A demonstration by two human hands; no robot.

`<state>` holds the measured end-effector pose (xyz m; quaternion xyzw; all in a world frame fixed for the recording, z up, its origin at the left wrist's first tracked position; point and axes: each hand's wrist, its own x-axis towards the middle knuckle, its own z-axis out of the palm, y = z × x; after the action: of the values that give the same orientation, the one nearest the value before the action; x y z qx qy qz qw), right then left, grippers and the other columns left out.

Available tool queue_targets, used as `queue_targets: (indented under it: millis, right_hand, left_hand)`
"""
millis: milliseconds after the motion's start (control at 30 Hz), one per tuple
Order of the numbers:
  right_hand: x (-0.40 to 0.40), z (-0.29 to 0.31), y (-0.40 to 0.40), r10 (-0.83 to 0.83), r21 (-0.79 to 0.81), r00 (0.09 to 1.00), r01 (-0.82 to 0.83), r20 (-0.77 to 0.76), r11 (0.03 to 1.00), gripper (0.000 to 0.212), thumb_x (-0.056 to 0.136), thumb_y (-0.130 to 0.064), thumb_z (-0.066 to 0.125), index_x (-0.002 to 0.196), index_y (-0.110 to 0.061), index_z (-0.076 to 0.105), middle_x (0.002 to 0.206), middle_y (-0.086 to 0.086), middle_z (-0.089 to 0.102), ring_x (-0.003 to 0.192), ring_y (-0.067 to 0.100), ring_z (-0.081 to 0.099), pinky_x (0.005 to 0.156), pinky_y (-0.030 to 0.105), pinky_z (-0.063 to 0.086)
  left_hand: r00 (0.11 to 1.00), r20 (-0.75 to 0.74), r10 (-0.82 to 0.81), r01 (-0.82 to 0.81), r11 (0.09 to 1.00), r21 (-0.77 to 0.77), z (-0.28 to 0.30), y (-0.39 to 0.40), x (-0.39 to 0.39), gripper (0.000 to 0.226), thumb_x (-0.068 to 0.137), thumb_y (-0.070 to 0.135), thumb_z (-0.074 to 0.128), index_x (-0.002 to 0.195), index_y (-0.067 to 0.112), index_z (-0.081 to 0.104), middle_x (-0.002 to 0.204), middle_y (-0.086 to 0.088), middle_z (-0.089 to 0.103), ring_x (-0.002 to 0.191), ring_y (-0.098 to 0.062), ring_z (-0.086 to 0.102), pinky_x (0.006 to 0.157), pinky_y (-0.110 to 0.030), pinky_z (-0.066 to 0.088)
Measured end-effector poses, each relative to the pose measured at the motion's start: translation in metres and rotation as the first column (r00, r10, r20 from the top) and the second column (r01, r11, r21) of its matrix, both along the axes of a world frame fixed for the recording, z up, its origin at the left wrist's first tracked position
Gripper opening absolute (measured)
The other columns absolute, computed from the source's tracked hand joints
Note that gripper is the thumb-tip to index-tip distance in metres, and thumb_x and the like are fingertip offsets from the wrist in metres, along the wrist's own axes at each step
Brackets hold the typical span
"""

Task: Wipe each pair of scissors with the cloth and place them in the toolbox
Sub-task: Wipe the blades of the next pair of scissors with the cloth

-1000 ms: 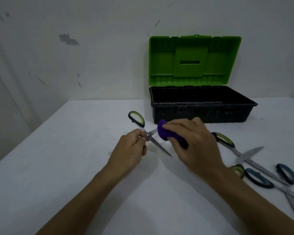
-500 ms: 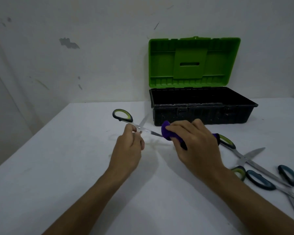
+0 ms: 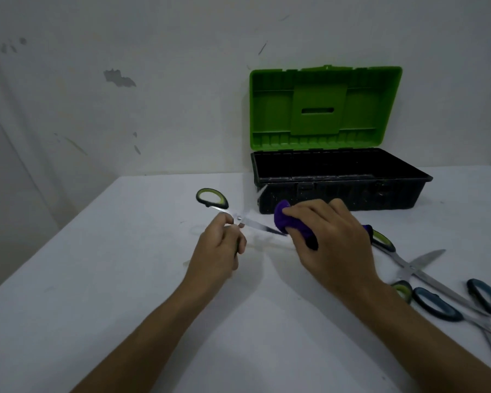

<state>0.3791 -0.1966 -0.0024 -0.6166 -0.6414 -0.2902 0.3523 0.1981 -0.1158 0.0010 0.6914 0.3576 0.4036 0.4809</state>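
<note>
My left hand (image 3: 217,248) pinches a pair of green-handled scissors (image 3: 213,199) near the pivot, blades spread open above the table. One blade runs right into the purple cloth (image 3: 291,222), which my right hand (image 3: 332,239) grips around the blade's end; the other blade points up toward the toolbox. The black toolbox (image 3: 338,191) stands open behind my hands, its green lid (image 3: 325,107) upright against the wall; I see nothing inside it.
A second green-handled pair of scissors (image 3: 403,262) lies open to the right of my right hand. A blue-handled pair (image 3: 451,304) lies at the table's right edge. The white table (image 3: 97,279) meets the wall behind the toolbox.
The scissors turned in my left hand: the green handle swung lower and left, the blade now lies nearly level. My right hand slid the cloth outward along the blade.
</note>
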Motion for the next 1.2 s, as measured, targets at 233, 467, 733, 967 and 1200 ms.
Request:
queue_targets:
  millis: [233,467,733,967,1200]
  right_hand:
    - [0.001,-0.009,0.003,0.009,-0.143,1.0,-0.011,-0.015,0.99,0.034,0.076,-0.028,0.08,0.105,-0.016,0.07,0.092,-0.004,0.067,0.081,0.014,0.054,0.063,0.02,0.037]
    - [0.014,0.001,-0.003,-0.013,0.021,0.998,0.015,-0.069,1.0,0.034,0.079,-0.024,0.076,0.111,-0.017,0.069,0.102,-0.003,0.067,0.087,0.014,0.052,0.068,0.019,0.038]
    - [-0.003,-0.006,0.002,0.143,-0.176,0.988,-0.15,-0.052,0.973,0.041,0.08,-0.03,0.077,0.118,-0.021,0.066,0.108,-0.007,0.066,0.092,0.01,0.051,0.069,0.017,0.04]
    - [0.011,-0.004,-0.002,0.065,-0.062,0.998,-0.065,0.0,0.996,0.04,0.077,-0.025,0.079,0.115,-0.016,0.068,0.105,-0.002,0.067,0.088,0.014,0.054,0.066,0.021,0.045]
    - [-0.004,-0.009,0.002,0.122,-0.178,0.992,-0.116,0.022,0.977,0.045,0.074,-0.026,0.082,0.116,-0.02,0.067,0.107,-0.004,0.066,0.092,0.013,0.056,0.067,0.019,0.043]
  left_hand:
    - [0.997,0.038,-0.07,0.067,0.996,0.063,0.001,-0.002,0.001,0.022,0.103,0.01,0.039,0.083,0.012,0.049,0.06,0.0,0.05,0.041,-0.006,0.031,0.039,-0.018,0.027]
    - [0.994,0.103,0.039,-0.039,0.999,0.003,0.002,0.016,-0.012,0.015,0.1,0.007,0.042,0.095,-0.001,0.054,0.064,0.0,0.054,0.042,-0.01,0.028,0.039,-0.019,0.024]
    - [0.994,0.08,-0.08,0.082,0.996,-0.029,0.006,0.004,-0.003,0.021,0.101,0.008,0.043,0.087,0.008,0.059,0.063,-0.005,0.052,0.038,-0.005,0.031,0.037,-0.017,0.027]
    - [1.0,-0.009,-0.004,0.003,1.0,-0.026,-0.001,0.011,-0.008,0.029,0.101,0.009,0.041,0.075,0.015,0.052,0.06,0.003,0.053,0.04,-0.007,0.031,0.041,-0.021,0.025]
    - [1.0,-0.006,-0.017,0.016,0.992,-0.126,0.006,0.0,0.001,0.024,0.102,0.012,0.04,0.084,0.01,0.055,0.063,-0.002,0.052,0.037,-0.006,0.031,0.037,-0.017,0.023]
